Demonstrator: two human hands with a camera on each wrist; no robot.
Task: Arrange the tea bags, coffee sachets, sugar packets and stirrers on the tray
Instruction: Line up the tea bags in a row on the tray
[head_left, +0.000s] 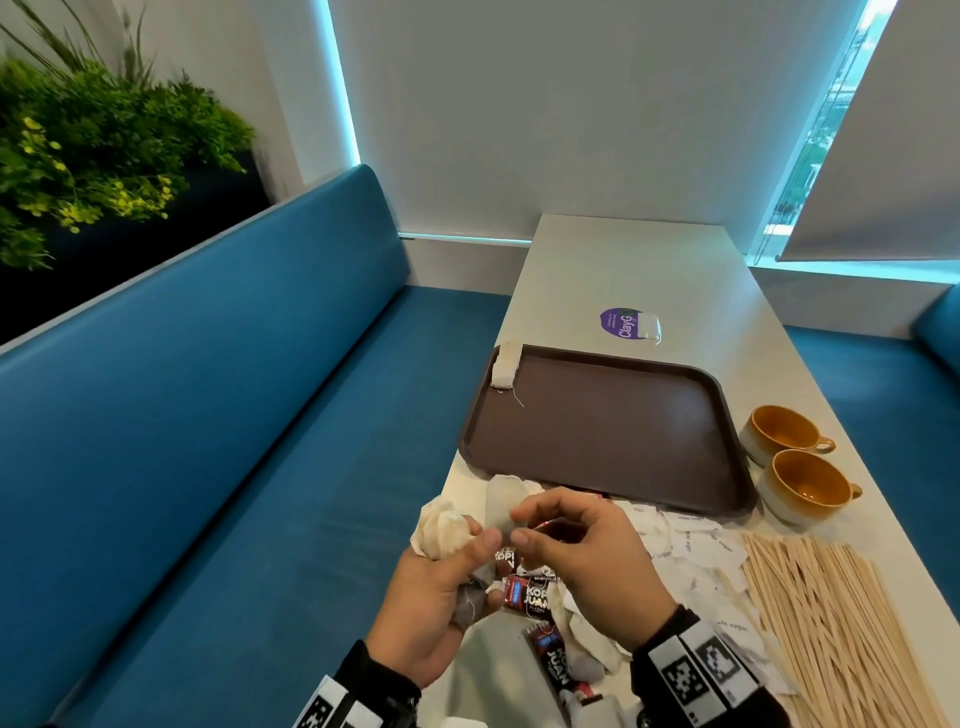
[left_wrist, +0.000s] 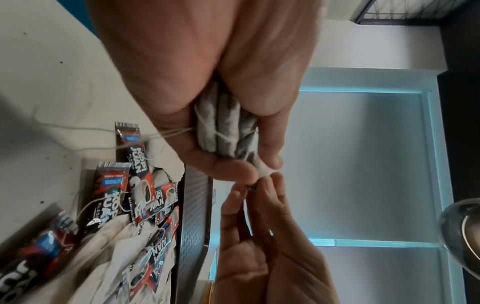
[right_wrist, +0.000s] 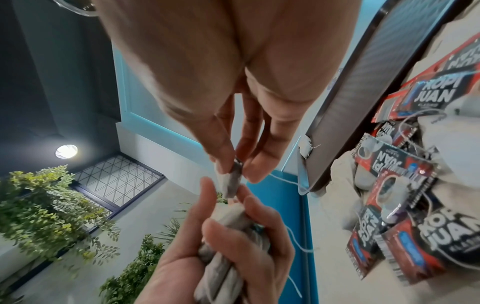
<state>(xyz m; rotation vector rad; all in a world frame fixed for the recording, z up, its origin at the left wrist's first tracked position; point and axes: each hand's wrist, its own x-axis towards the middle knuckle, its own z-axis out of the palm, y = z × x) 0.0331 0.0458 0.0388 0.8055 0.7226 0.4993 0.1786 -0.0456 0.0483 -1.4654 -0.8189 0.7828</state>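
A: Gripping a bundle of tea bags in left hand, fingers curled round it. Right hand pinching one bag by its top edge, thumb against fingertips, other fingers loosely spread.

B: Pulling it off the bundle?

A: Looking that way, judging only. Both hands hovering above the near table edge, short of the tray.

B: Anything on the tray yet?

A: Showing one small stack of bags at the far left corner, leaning on the rim. Rest of the tray floor bare.

B: Handling notes?

A: Judging bags as very light, soft, easy to crush or tear. Strings trailing and crossing other items, so likely snagging. Pinching at the paper edge, not the filled middle, and lifting straight to free the string.

B: Remaining stock?

A: Lying on the table under the hands: coffee sachets, mixed with loose bags. Sugar packets just right of those. Stirrers fanned out further right, thin and light, probably easier gathering in a bunch.

B: Obstacles?

A: Sitting beside the tray's right edge: two cups. Keeping clear when reaching across.
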